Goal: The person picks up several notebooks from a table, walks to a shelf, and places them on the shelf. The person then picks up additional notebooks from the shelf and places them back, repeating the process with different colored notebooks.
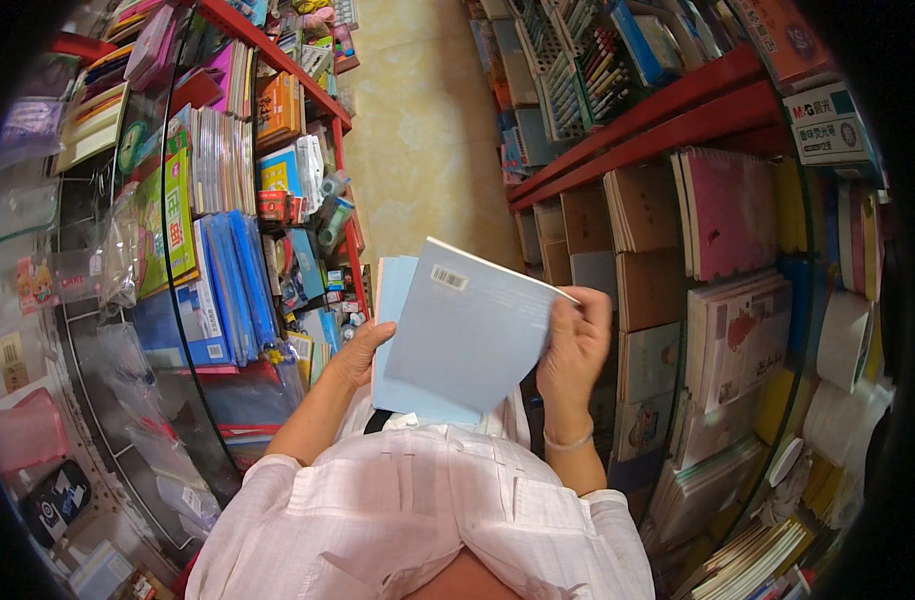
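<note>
A grey-blue notebook (472, 337), a barcode on its cover, is tilted in front of my body. My right hand (577, 345) grips it by its right edge, the thumb on the cover. Beneath and to its left lie light blue notebooks (393, 300), fanned slightly, with a pale pink edge showing at their left side. My left hand (363, 352) holds these lower notebooks at their left edge, thumb on top and the other fingers hidden underneath. The grey-blue notebook covers most of the stack.
Shelves with red metal edges (300, 67) flank me, full of blue plastic folders (236, 277), books and small stationery on the left. Stacked notebooks (648, 292), a pink spiral notebook (727, 214) and pens in racks (603, 75) fill the right. A tiled floor aisle (420, 135) runs ahead.
</note>
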The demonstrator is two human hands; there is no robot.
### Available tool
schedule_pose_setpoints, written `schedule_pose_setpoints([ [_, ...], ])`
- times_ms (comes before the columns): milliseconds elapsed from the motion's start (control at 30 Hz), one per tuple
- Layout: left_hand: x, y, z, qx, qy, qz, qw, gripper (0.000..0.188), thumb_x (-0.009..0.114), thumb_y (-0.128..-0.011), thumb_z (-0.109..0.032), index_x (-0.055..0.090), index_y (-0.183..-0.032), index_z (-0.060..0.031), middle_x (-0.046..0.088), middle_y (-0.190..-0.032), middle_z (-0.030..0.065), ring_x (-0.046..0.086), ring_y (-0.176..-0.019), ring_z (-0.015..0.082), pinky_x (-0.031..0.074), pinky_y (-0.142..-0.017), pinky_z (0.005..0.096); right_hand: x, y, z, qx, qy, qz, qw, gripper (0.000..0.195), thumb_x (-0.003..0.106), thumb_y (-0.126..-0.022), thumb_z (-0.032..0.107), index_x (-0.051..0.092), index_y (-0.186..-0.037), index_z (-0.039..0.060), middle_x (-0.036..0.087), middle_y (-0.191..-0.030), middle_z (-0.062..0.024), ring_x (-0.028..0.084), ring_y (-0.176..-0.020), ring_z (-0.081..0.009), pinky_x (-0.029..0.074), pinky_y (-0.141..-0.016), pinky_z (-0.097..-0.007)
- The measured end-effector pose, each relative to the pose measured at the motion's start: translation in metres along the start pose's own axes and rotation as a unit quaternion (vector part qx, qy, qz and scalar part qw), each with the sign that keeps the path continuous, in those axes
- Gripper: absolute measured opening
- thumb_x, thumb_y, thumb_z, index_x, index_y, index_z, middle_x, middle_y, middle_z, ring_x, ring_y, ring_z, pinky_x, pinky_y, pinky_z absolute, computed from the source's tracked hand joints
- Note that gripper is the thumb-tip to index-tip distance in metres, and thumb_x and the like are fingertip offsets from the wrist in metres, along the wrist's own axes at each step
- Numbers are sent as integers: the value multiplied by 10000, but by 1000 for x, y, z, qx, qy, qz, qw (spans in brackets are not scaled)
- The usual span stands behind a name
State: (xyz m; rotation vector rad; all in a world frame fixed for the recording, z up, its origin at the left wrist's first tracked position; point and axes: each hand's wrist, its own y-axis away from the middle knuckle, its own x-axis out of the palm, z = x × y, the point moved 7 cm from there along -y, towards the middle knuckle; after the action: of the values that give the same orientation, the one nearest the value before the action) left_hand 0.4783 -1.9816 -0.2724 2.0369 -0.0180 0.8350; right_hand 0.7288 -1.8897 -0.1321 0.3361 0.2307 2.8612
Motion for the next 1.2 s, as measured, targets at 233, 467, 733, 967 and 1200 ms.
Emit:
schedule_pose_setpoints([
  [233,-8,-14,-8,52,-15,-10,998,618,700,-728,-391,524,-1148,28,620,-1033,128,626,-892,201,540,-770,315,67,54,63,-223,191,425,856,100,672,-719,57,629,-794,107,676,-922,-34,613,-966,-211,271,-1032,-517],
  [467,-5,-12,-28,63,106,-10,992,631,718,-716,-366,504,-1184,-1,602,-1080,129,601,-971,213,514,-840,354,24,82,-36,-190,300,399,845,232,708,-627,20,682,-845,95,536,-1213,-93,426,-1208,-274,217,-1082,-498],
  [733,-10,-20,-24,52,114,-11,992,669,743,-691,-362,489,-1198,-6,598,-1092,120,599,-980,225,508,-855,358,-7,56,-31,-92,253,243,932,462,509,-687,-101,537,-1130,26,373,-1290,-155,460,-1145,-270,374,-990,-352],
  [967,-7,-23,-18,51,101,-22,993,661,739,-699,-346,479,-1202,-3,595,-1095,114,600,-967,222,511,-842,346,-27,47,-103,251,82,163,951,251,628,-816,83,580,-1047,-3,549,-890,-3,510,-769,-71,433,-685,-209],
  [1200,-16,-24,-12,44,25,-32,998,719,705,-725,-348,394,-1272,1,522,-1197,162,528,-1075,279,458,-916,394,-24,64,-113,286,43,103,952,149,598,-859,90,560,-987,23,555,-793,24,484,-684,-36,417,-632,-189],
])
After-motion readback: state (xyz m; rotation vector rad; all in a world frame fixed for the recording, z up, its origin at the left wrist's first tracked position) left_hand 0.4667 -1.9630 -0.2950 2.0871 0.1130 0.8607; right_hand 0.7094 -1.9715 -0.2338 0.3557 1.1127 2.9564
